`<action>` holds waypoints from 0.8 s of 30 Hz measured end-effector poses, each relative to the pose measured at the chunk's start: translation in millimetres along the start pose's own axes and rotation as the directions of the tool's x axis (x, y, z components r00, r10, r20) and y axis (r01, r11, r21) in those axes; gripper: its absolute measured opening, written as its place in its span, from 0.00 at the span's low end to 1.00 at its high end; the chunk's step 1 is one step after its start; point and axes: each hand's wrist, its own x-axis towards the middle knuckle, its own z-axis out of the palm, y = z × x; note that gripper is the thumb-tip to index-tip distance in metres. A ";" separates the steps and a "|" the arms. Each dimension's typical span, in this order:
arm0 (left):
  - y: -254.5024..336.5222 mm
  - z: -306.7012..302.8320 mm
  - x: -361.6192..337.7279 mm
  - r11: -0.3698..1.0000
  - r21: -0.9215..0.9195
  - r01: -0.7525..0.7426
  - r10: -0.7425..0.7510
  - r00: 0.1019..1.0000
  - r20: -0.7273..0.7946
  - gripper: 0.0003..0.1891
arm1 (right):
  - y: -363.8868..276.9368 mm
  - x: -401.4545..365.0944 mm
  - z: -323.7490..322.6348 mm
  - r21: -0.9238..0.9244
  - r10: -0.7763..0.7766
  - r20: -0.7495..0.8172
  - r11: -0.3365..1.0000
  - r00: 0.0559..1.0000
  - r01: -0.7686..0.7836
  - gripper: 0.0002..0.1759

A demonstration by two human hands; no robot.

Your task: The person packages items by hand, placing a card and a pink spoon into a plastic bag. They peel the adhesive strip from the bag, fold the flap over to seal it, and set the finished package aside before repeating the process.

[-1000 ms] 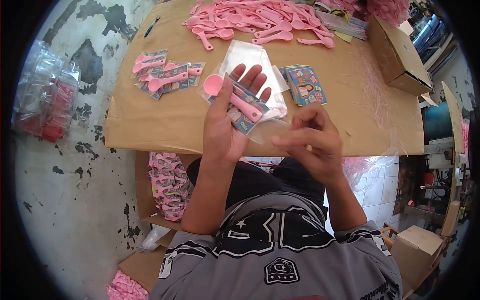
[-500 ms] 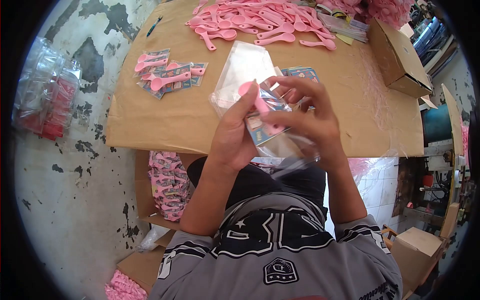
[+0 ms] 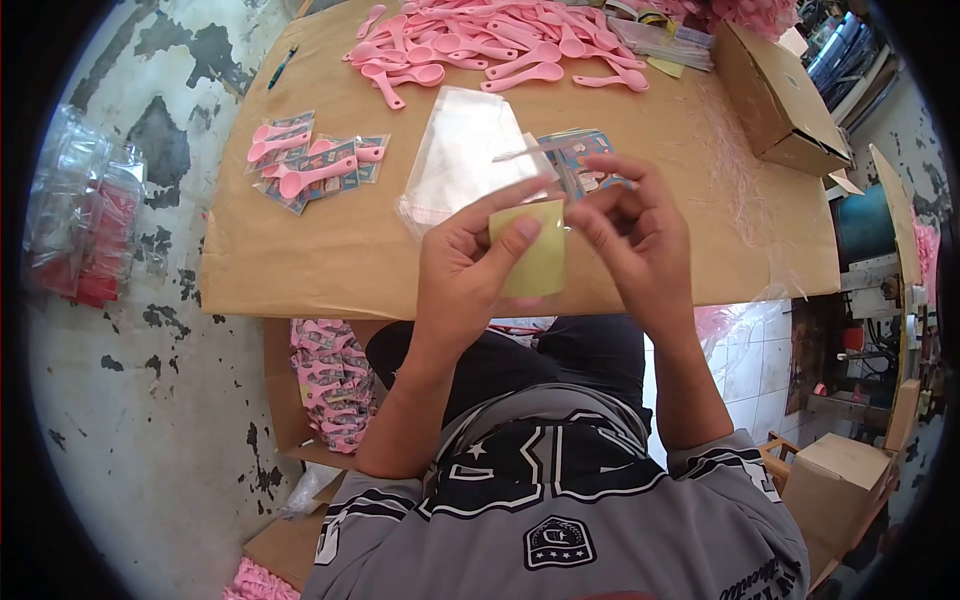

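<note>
My left hand [image 3: 458, 275] is closed on a small clear packet [image 3: 541, 262], its thumb pressed on the plain yellow-green back of the card inside. A bit of pink shows at the packet's lower edge. My right hand [image 3: 645, 250] is at the packet's upper right, its fingers curled in and slightly blurred; what they pinch is too small to make out. A thin clear strip [image 3: 522, 153] shows above the packet. Behind the hands lie a stack of clear plastic bags [image 3: 462, 140] and a stack of blue printed cards [image 3: 590, 146], partly covered by my right hand.
Pink spoons [image 3: 530, 45] are heaped along the table's far side. Several packed spoons [image 3: 318, 178] lie at the left, below a pen [image 3: 283, 68]. A cardboard box [image 3: 775, 100] stands at the right. Under the table, a carton holds packed spoons [image 3: 330, 385].
The packet has been turned over: its spoon and printed side faced up before, now the yellow-green back does. My right hand has drawn to the packet's upper right edge.
</note>
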 end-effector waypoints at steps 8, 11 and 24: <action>5.7 8.5 -13.1 0.937 0.325 -0.127 0.127 0.992 0.020 0.35 | -20.0 19.4 10.4 -0.505 -0.582 0.023 0.695 0.813 0.512 0.16; -5.2 7.1 -13.9 0.866 0.450 -0.217 0.215 0.975 0.057 0.35 | -16.7 22.0 18.8 -0.541 -0.648 0.040 0.626 0.760 0.562 0.19; 5.6 9.8 -25.0 0.812 0.561 -0.164 0.099 0.985 0.144 0.36 | -5.9 24.9 2.0 -0.642 -0.623 0.005 0.598 0.782 0.480 0.11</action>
